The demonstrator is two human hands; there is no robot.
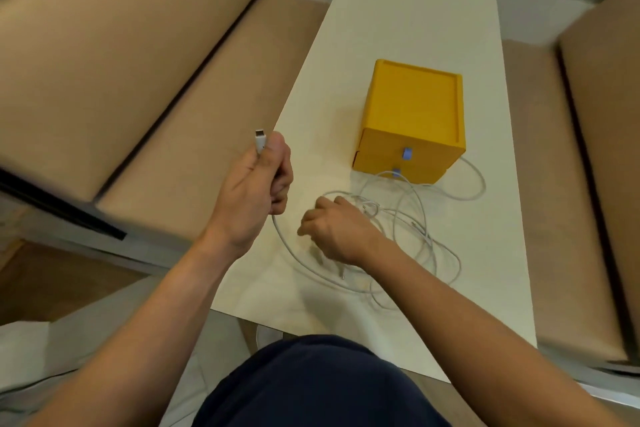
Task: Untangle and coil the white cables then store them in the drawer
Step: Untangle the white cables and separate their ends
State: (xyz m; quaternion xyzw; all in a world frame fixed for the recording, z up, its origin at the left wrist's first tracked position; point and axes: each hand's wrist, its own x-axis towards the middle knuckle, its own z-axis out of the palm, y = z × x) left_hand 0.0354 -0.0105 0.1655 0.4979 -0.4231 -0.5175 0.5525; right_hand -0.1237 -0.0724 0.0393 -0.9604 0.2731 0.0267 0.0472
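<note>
Pale counter [398,28] runs up the frame's centre. Yellow drawer box [412,107] right of centre, both drawers shut, contents hidden. White cables [419,229] sprawl tangled just below it, one loop passing its lower right corner. Your left hand [256,191] grips one cable, plug [260,142] pointing up-frame. Your right hand [334,229] is curled in the tangle; can't tell if it grips.

Bright, even indoor light with soft shadows; the wide-angle view bends and blurs toward left and right edges.
</note>
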